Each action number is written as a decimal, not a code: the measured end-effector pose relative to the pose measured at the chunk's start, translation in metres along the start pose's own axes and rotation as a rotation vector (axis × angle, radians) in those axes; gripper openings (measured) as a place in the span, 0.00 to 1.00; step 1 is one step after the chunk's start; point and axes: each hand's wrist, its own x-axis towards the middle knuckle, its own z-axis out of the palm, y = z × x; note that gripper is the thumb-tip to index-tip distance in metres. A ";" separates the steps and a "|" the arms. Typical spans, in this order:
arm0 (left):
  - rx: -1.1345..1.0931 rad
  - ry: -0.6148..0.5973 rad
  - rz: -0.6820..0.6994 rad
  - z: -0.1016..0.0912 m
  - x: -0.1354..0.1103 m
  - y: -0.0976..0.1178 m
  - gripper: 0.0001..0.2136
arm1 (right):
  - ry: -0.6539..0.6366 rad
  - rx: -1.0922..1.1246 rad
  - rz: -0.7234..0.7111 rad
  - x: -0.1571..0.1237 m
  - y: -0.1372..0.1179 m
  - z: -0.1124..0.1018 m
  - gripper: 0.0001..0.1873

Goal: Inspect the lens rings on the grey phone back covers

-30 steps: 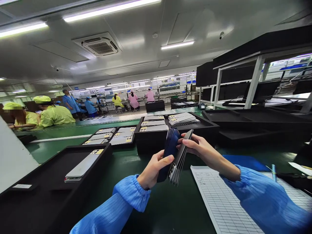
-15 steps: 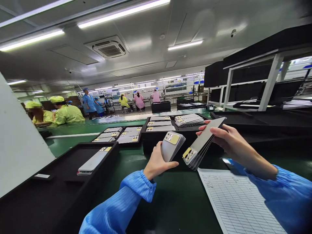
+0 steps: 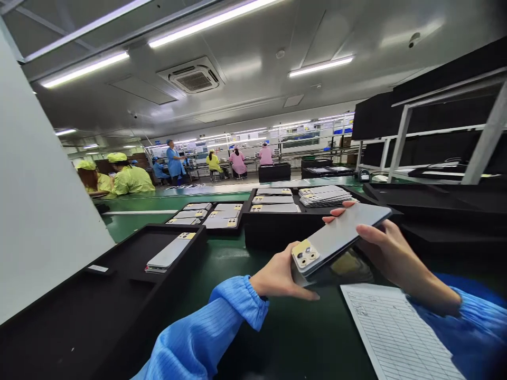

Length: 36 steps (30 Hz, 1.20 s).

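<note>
Both of my hands hold one stack of silver phone back covers (image 3: 340,236) with yellow film over the camera cut-outs, lying nearly flat above the green bench. My left hand (image 3: 279,277) grips the near, camera end from below, fingers curled. My right hand (image 3: 380,245) clasps the far end, thumb on one edge and fingers on the other. Both sleeves are blue.
A black tray (image 3: 130,264) at the left holds a few covers. More black trays (image 3: 273,211) with rows and stacks of covers stand behind. A ruled paper form (image 3: 392,338) lies at the right. A white panel fills the left edge. Several people work in the background.
The two fanned bundles, one in each hand, have been brought together into a single flat stack held by both hands. The camera has swung to the left.
</note>
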 end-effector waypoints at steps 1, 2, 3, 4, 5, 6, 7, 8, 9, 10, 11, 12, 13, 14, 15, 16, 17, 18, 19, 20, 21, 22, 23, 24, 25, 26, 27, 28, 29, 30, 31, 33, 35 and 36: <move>-0.034 0.033 -0.031 -0.002 0.000 0.000 0.42 | 0.016 -0.019 -0.029 0.000 0.002 0.000 0.22; -0.043 0.074 -0.068 -0.004 0.000 -0.001 0.44 | 0.030 -0.050 -0.061 0.001 0.003 -0.001 0.23; -0.029 0.107 -0.101 -0.005 0.001 -0.001 0.46 | 0.040 -0.089 -0.086 0.002 0.004 -0.002 0.25; -0.018 0.125 -0.118 -0.007 0.001 -0.001 0.48 | 0.046 -0.129 -0.107 0.002 0.005 -0.003 0.26; -0.020 0.124 -0.116 -0.008 0.001 0.000 0.49 | 0.043 -0.162 -0.112 0.003 0.006 -0.004 0.27; -0.034 0.110 -0.099 -0.008 0.001 0.000 0.50 | 0.031 -0.184 -0.104 0.003 0.008 -0.004 0.28; -0.049 0.098 -0.076 -0.007 0.000 0.001 0.50 | 0.014 -0.195 -0.089 0.003 0.009 -0.004 0.28; -0.054 0.098 -0.055 -0.006 0.000 0.002 0.51 | -0.005 -0.196 -0.078 0.003 0.010 -0.003 0.27; -0.045 0.112 -0.037 -0.004 0.000 0.002 0.52 | -0.020 -0.190 -0.074 0.002 0.011 -0.002 0.27; -0.025 0.134 -0.023 -0.003 0.000 0.003 0.52 | -0.032 -0.180 -0.076 0.002 0.013 0.000 0.27; -0.001 0.155 -0.012 -0.002 0.000 0.003 0.53 | -0.045 -0.168 -0.079 0.001 0.014 0.001 0.27; 0.016 0.168 -0.002 -0.002 -0.001 0.003 0.53 | -0.056 -0.153 -0.082 0.001 0.015 0.002 0.26; 0.019 0.167 0.006 -0.002 -0.001 0.004 0.52 | -0.068 -0.137 -0.078 0.000 0.015 0.002 0.26; 0.014 0.156 0.013 -0.003 -0.001 0.004 0.50 | -0.081 -0.122 -0.071 0.000 0.016 0.002 0.25; 0.019 0.142 0.019 -0.004 -0.001 0.005 0.48 | -0.097 -0.110 -0.061 0.000 0.017 0.002 0.25; 0.036 0.132 0.023 -0.006 -0.001 0.005 0.45 | -0.112 -0.107 -0.049 0.000 0.018 0.001 0.24; 0.064 0.129 0.025 -0.007 -0.001 0.005 0.42 | -0.124 -0.110 -0.037 -0.001 0.020 0.000 0.24; 0.099 0.131 0.026 -0.008 -0.001 0.005 0.40 | -0.130 -0.122 -0.025 -0.001 0.021 -0.001 0.25; 0.133 0.135 0.025 -0.009 -0.001 0.005 0.38 | -0.137 -0.141 -0.010 -0.001 0.023 -0.002 0.25; 0.156 0.138 0.023 -0.010 0.000 0.004 0.36 | -0.142 -0.160 0.009 -0.001 0.024 -0.003 0.26; 0.167 0.136 0.020 -0.011 0.000 0.002 0.36 | -0.149 -0.171 0.032 -0.001 0.025 -0.003 0.26; 0.172 0.131 0.018 -0.012 0.001 0.000 0.35 | -0.158 -0.171 0.055 -0.001 0.026 -0.005 0.28; 0.178 0.123 0.015 -0.012 0.002 -0.002 0.35 | -0.176 -0.160 0.080 0.000 0.026 -0.006 0.30; 0.184 0.112 0.013 -0.013 0.003 -0.005 0.35 | -0.202 -0.143 0.102 0.002 0.025 -0.008 0.32; 0.189 0.100 0.012 -0.014 0.004 -0.007 0.34 | -0.237 -0.130 0.123 0.003 0.023 -0.011 0.33; 0.194 0.088 0.011 -0.015 0.004 -0.010 0.34 | -0.282 -0.135 0.142 0.006 0.020 -0.014 0.33; 0.201 0.075 0.010 -0.016 0.005 -0.012 0.33 | -0.332 -0.167 0.159 0.008 0.017 -0.019 0.32; 0.211 0.065 0.010 -0.017 0.005 -0.014 0.33 | -0.381 -0.224 0.171 0.010 0.013 -0.024 0.31; 0.223 0.056 0.010 -0.018 0.005 -0.016 0.33 | -0.425 -0.303 0.182 0.013 0.008 -0.029 0.30; 0.238 0.047 0.012 -0.018 0.006 -0.019 0.33 | -0.466 -0.400 0.192 0.015 0.004 -0.035 0.29; 0.257 0.036 0.016 -0.019 0.006 -0.021 0.33 | -0.514 -0.508 0.210 0.016 0.001 -0.040 0.28; 0.300 0.005 0.029 -0.018 0.006 -0.026 0.33 | -0.626 -0.730 0.262 0.018 -0.003 -0.046 0.27; 0.345 -0.042 0.045 -0.015 0.006 -0.031 0.34 | -0.752 -0.915 0.321 0.016 0.003 -0.046 0.32; 0.365 -0.067 0.053 -0.013 0.006 -0.034 0.34 | -0.805 -0.980 0.335 0.015 0.009 -0.044 0.36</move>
